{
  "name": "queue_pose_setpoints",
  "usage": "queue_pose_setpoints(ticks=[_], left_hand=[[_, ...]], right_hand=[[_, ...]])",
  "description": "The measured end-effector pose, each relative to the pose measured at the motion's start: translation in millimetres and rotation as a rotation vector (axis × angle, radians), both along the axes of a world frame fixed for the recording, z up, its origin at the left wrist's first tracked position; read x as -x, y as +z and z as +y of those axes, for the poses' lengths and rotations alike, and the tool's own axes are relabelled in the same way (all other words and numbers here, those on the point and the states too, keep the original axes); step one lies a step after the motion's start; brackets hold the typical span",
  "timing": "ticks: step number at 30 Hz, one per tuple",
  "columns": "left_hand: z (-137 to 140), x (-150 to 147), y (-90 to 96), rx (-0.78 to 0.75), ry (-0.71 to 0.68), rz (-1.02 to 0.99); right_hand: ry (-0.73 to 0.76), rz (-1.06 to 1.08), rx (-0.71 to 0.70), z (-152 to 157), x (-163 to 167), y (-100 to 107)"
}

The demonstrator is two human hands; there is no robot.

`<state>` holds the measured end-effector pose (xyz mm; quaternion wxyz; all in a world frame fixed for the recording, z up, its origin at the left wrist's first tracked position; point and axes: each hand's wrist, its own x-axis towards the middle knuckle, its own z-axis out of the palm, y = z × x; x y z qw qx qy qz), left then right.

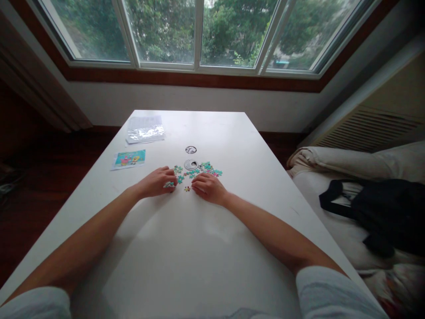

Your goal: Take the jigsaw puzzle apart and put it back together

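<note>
Slants left forearm [99,223] and right forearm [265,230] inward from the lower corners to mid-frame. Curls left hand [156,182] at a teal puzzle piece [168,184], left of the clustered puzzle pieces [206,166] at centre. Bends right hand [210,188] beside them, palm down. Cannot tell either hand's grip.

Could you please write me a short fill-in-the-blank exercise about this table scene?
1. The smooth, glossy table under the small, mostly green jigsaw pieces is coloured ____.
2. Comparing the bare left hand and the bare right hand, the one nearer the rectangular turquoise cartoon picture is the ____ one.
3. The black fabric item lies off the table, on the person's ____ side.

Missing words: white; left; right.
</note>
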<state>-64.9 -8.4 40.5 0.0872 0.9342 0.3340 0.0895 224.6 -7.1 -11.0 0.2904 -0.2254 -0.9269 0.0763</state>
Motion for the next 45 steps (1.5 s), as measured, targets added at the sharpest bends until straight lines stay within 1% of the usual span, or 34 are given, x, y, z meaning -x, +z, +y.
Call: queue_pose_setpoints(ticks=[5, 8, 11, 16, 21, 25, 28, 37, 41, 45], left_hand=[[-14.1, -5.5, -16.2, -0.15, 0.104, 0.037], [-16.9, -18.8, -25.5, -0.231, 0.186, 0.04], [-16.3, -33.7, -31.8, -0.275, 0.274, 0.045], [-9.6, -50.9, -35.5, -0.221, 0.337, 0.026], [-1.8, -54.6, -40.0, -0.173, 0.387, -0.084], [-0.7, -45.9, -41.9, -0.13, 0.391, -0.197], [-2.3, -38.5, -41.2, -0.112, 0.387, -0.235], [-1.7, -38.5, -43.1, -0.096, 0.242, -0.199], [-0.9, -37.2, -45.5, -0.087, 0.246, -0.188], [-1.4, -37.9, -46.1, -0.08, 0.246, -0.188]], right_hand=[[-0.009, -0.004, -0.033, 2.2, 1.6, -2.2], [-0.004, -0.025, -0.051, 0.2, 3.2, -1.7], [-0.015, -0.045, -0.068, 0.6, 2.5, -3.0], [-0.054, -0.029, -0.059, 3.8, -1.1, -6.6], [-0.056, -0.067, -0.021, 2.5, -1.2, -4.0], [0.0, -0.133, -0.009, -1.1, 0.2, -1.0], [0.01, -0.168, -0.015, -4.9, 2.0, 0.2], [-0.152, -0.176, -0.034, -5.3, 1.3, -0.3], [-0.167, -0.183, -0.046, -5.6, 1.5, -0.2], [-0.201, -0.214, -0.047, -9.0, 4.2, 4.1]])
